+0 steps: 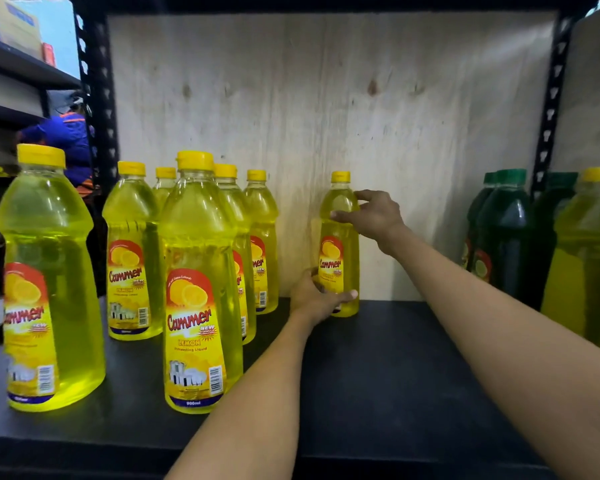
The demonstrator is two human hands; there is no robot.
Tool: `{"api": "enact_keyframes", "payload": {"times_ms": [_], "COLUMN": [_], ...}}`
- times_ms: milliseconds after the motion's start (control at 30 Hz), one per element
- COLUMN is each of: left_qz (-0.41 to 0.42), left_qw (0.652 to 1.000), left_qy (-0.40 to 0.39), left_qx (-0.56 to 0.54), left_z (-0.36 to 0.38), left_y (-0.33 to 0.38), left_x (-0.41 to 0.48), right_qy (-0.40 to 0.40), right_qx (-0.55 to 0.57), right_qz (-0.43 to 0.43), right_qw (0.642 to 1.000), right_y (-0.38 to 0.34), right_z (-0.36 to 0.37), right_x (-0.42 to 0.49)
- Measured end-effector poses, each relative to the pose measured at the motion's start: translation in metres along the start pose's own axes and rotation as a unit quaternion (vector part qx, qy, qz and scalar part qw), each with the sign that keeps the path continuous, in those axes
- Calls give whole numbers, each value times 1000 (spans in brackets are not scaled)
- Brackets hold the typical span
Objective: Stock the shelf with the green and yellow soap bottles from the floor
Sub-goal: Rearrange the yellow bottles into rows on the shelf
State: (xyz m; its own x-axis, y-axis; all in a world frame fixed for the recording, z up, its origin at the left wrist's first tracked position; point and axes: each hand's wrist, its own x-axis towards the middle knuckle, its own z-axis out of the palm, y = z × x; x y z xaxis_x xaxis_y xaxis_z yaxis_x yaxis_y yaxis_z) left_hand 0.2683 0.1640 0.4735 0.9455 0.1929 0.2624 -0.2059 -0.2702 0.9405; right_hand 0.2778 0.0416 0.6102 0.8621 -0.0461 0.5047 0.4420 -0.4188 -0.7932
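A yellow soap bottle (338,251) stands upright at the back of the black shelf (378,358), against the wooden back panel. My left hand (317,297) wraps around its base. My right hand (371,214) grips its shoulder just below the yellow cap. Several more yellow soap bottles (196,282) stand in a cluster on the left half of the shelf. Green soap bottles (503,233) stand at the right end, with one more yellow bottle (586,258) in front of them at the frame's edge.
Black slotted uprights (97,98) frame the shelf bay on both sides. To the left, behind the rack, a person in a blue and orange top (66,140) stands by other shelves with boxes (11,22). Bare shelf surface lies between the held bottle and the green ones.
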Motion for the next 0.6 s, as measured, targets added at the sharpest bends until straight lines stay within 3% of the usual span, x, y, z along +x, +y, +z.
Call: {"api": "enact_keyframes", "payload": {"times_ms": [100,300,600], "left_qz": [9,-10,10], "left_qw": [998,996,992], "left_qy": [49,38,58], "left_qx": [49,81,113], "left_z": [0,-3,2], "left_y": [-1,-5,-4], "left_x": [1,0,-6], "right_qy": [-63,-165,-185], "right_qx": [42,120,140], "right_qz": [15,31,27], "right_qw": [997,979,972], "right_y": [2,8,10], "right_z": [-6,-20,-22], "right_x": [5,11,8]}}
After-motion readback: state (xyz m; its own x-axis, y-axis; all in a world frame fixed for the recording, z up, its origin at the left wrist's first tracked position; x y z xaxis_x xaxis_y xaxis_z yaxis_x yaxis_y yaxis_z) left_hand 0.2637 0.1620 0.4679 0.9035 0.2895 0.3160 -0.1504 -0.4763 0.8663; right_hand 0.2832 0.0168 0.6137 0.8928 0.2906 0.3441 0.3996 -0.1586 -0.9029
